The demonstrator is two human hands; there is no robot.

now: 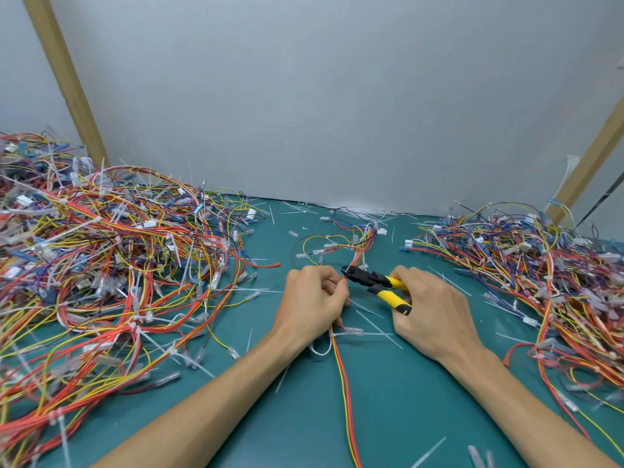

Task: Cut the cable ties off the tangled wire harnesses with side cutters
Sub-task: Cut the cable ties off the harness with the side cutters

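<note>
Two hands are working: left hand [312,298] is pinching the wires [341,366], right hand [434,310] is gripping the cutters [373,281], nose beside the pinch. Blades should be biting tie only.

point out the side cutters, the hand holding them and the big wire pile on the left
side cutters [363,275]: head view, black head behind the blades
right hand [435,312]: head view, back of the hand
left wire pile [111,251]: head view, middle of the tangle

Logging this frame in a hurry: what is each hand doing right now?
Left hand: grips the red and yellow wire harness.
Right hand: grips the yellow-handled side cutters, tips at the harness.
</note>
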